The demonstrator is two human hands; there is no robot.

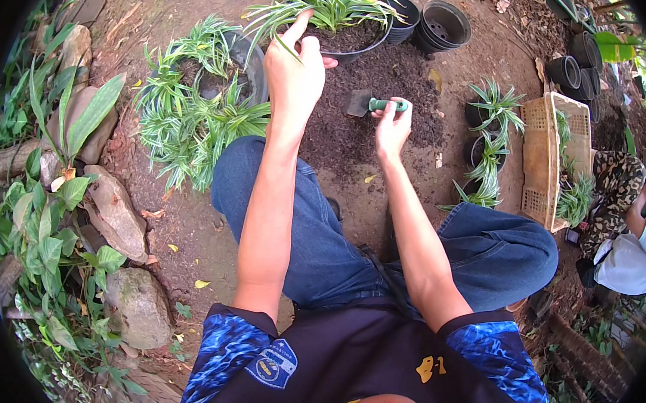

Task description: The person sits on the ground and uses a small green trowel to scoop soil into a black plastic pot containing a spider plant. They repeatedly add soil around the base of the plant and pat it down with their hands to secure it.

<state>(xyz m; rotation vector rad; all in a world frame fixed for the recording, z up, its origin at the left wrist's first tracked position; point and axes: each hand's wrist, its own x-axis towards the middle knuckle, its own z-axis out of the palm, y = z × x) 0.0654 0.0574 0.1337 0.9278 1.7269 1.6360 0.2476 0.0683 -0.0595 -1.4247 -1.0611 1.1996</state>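
My right hand is closed around the green handle of a small hand trowel, its metal blade pointing left above loose dark soil. Farther forward, my left hand is at the near left rim of a wide black pot filled with soil. Its index finger reaches into the leaves of a variegated spider plant growing there. Whether the other fingers grip the rim is hidden by the back of the hand.
Spider plants surround a dark basin at left. Nested black pots stand at front right, with potted spider plants and a yellow plastic crate farther right. Another person sits beyond it. Rocks border the left.
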